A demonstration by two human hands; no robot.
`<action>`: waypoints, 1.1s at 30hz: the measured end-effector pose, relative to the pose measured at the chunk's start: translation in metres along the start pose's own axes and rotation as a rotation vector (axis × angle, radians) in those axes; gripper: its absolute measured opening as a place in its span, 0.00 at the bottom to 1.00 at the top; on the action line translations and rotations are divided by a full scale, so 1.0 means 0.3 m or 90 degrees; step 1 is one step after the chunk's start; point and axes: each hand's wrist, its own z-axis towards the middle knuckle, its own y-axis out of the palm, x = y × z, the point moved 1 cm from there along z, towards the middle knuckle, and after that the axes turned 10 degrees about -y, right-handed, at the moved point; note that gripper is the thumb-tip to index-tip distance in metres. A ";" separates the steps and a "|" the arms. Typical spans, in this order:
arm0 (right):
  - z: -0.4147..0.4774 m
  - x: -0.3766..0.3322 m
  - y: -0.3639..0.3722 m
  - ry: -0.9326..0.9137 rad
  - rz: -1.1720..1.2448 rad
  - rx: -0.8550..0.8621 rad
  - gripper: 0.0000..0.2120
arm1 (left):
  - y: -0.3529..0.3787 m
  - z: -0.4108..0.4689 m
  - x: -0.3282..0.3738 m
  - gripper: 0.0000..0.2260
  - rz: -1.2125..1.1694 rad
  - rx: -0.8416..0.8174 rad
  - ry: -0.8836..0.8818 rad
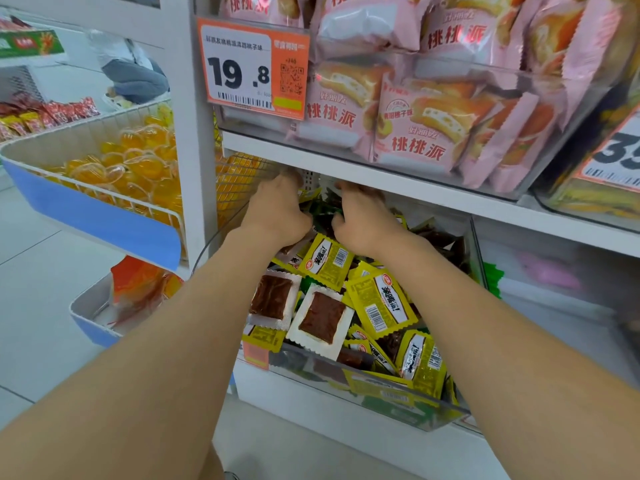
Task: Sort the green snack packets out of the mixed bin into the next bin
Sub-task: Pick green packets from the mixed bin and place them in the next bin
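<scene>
Shop shelving, white, with a clear mixed bin under a shelf of pink cake packs. Both hands deep at the bin's back: left hand and right hand curled around dark green snack packets, seemingly gripping, fingertips hidden. Yellow packets and white-edged brown packets heaped in front; next bin blurred, at right.

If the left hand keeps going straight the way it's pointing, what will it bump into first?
Probably the green packets heaped at the back of the mixed bin; the left hand already reaches among them under the shelf. Depth there is hard to judge.
</scene>
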 end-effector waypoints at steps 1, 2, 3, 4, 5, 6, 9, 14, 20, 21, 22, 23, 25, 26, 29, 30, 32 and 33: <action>-0.001 0.005 0.001 -0.003 -0.013 0.000 0.21 | 0.005 0.004 0.002 0.20 0.000 -0.003 -0.002; -0.006 0.010 0.000 -0.004 -0.029 -0.003 0.20 | 0.009 0.008 0.003 0.20 0.002 -0.007 -0.005; -0.018 0.012 -0.002 -0.004 -0.037 -0.013 0.20 | 0.013 0.011 0.004 0.20 0.004 -0.009 -0.004; -0.037 0.011 -0.006 -0.014 -0.034 -0.025 0.20 | 0.015 0.015 0.004 0.19 0.005 -0.008 -0.002; -0.061 0.008 -0.012 -0.032 -0.026 -0.030 0.21 | 0.018 0.016 0.004 0.19 0.006 -0.004 0.001; -0.088 0.004 -0.023 -0.055 -0.023 -0.025 0.23 | 0.019 0.018 0.003 0.18 0.007 -0.003 0.000; -0.173 -0.001 -0.057 -0.112 -0.033 0.028 0.28 | 0.019 0.024 0.001 0.17 0.013 -0.001 -0.022; -0.283 0.011 -0.097 -0.133 -0.165 0.097 0.36 | -0.003 -0.021 0.040 0.09 0.100 0.055 0.011; -0.334 0.049 -0.090 -0.161 -0.285 0.197 0.33 | -0.036 -0.112 0.079 0.13 0.229 0.098 0.093; -0.338 0.050 -0.097 -0.162 -0.284 0.205 0.32 | -0.043 -0.126 0.080 0.16 0.232 0.088 0.103; -0.344 0.050 -0.109 -0.164 -0.281 0.218 0.31 | -0.053 -0.140 0.080 0.18 0.226 0.087 0.111; -0.352 0.047 -0.125 -0.172 -0.277 0.235 0.30 | -0.061 -0.150 0.075 0.19 0.212 0.094 0.122; -0.380 0.048 -0.147 -0.219 -0.257 0.269 0.30 | -0.071 -0.170 0.063 0.18 0.186 0.122 0.153; -0.396 0.051 -0.154 -0.256 -0.241 0.274 0.30 | -0.074 -0.186 0.060 0.15 0.187 0.138 0.159; -0.451 0.067 -0.163 -0.344 -0.223 0.274 0.28 | -0.074 -0.243 0.065 0.11 0.174 0.137 0.200; -0.469 0.072 -0.164 -0.356 -0.220 0.284 0.27 | -0.075 -0.271 0.074 0.09 0.145 0.110 0.215; -0.501 0.079 -0.172 -0.358 -0.207 0.330 0.24 | -0.079 -0.325 0.087 0.09 0.080 0.032 0.243; -0.515 0.080 -0.178 -0.350 -0.196 0.357 0.22 | -0.080 -0.347 0.090 0.14 0.059 -0.013 0.250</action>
